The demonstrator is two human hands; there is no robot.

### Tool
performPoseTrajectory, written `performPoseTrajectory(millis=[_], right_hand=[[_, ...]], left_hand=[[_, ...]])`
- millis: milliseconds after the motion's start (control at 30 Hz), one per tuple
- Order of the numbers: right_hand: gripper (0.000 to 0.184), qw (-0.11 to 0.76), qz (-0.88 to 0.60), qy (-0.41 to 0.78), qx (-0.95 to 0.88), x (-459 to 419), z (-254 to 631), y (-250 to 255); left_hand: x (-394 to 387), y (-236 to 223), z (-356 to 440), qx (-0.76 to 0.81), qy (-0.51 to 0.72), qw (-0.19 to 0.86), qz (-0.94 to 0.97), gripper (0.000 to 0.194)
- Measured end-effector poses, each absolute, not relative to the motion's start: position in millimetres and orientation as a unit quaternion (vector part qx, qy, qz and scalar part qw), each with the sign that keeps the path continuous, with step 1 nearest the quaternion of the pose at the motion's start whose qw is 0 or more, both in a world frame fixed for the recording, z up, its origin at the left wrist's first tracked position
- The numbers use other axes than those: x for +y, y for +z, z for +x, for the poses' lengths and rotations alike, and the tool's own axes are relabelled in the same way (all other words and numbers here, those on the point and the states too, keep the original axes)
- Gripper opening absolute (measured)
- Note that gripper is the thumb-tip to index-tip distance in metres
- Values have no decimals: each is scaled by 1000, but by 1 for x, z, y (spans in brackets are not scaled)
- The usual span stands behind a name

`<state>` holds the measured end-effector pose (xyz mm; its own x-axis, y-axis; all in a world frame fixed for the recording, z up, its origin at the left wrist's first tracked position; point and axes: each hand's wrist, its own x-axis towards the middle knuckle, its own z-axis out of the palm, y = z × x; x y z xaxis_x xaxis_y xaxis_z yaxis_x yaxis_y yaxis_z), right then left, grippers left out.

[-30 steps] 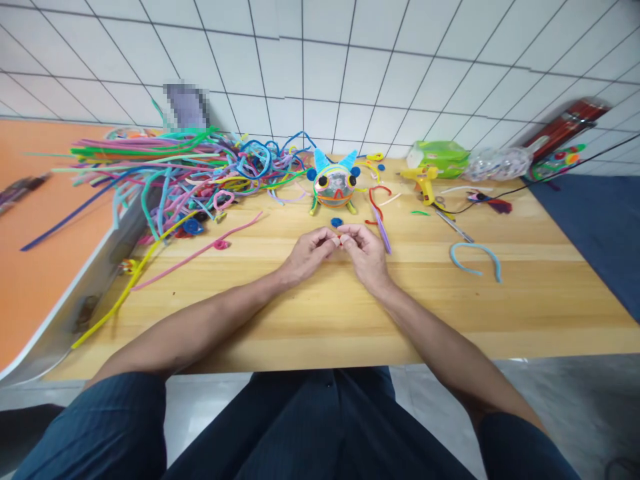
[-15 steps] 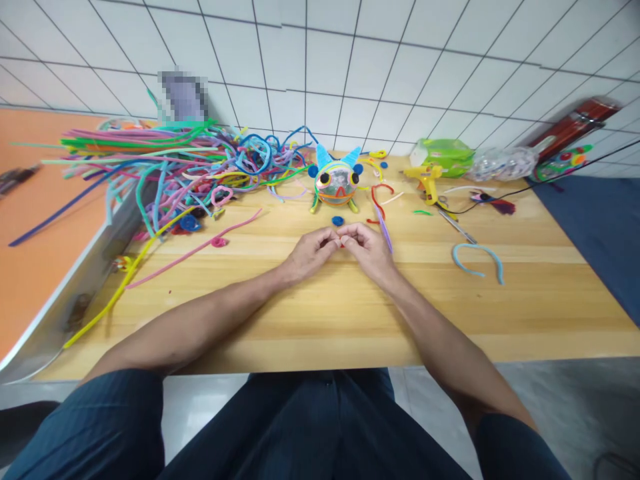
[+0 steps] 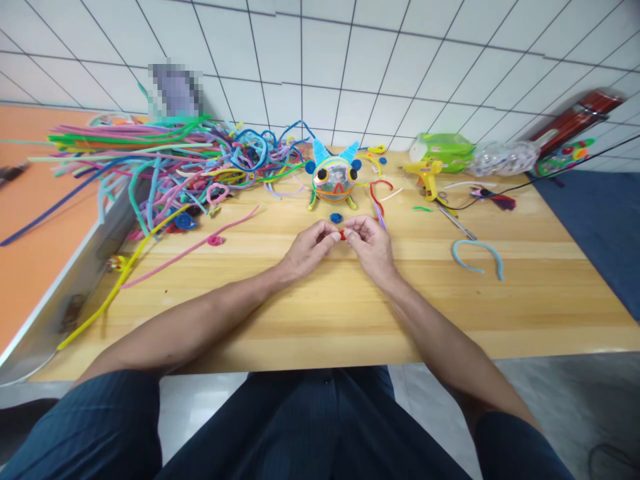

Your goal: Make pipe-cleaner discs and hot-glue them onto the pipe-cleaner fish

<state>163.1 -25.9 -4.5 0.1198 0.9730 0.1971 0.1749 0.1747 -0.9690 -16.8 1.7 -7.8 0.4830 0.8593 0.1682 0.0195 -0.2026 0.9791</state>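
Observation:
Between the fingertips of both hands is a small red piece of pipe cleaner, mostly covered by the fingers. My left hand pinches it from the left, and my right hand pinches it from the right. Just beyond the fingers lies a coiled blue disc. Behind that stands a figure with a clear round body, blue pointed ears, big round eyes and short yellow-green legs. A purple strip and a bent red pipe cleaner lie beside my right hand, the strip partly hidden by it.
A large heap of coloured pipe cleaners covers the back left. At the back right are a yellow glue gun, a green packet and a dark red flask. A light blue pipe cleaner curves on the right.
Both hands stay together at nearly the same spot. The fingertips have parted slightly, and more of the red piece shows between them. The whole view has shifted a little.

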Motion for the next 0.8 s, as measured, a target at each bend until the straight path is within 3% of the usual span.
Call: performPoseTrajectory(millis=[267, 500, 800], right_hand=[[16, 529, -531, 360, -556, -29, 157, -6], [18, 537, -490, 432, -534, -23, 155, -5], [22, 539, -477, 472, -509, -16, 153, -9]], left_hand=[[2, -14, -13, 330, 418, 550, 643, 35], [2, -15, -17, 334, 440, 526, 647, 27], [6, -10, -15, 364, 431, 548, 618, 38]])
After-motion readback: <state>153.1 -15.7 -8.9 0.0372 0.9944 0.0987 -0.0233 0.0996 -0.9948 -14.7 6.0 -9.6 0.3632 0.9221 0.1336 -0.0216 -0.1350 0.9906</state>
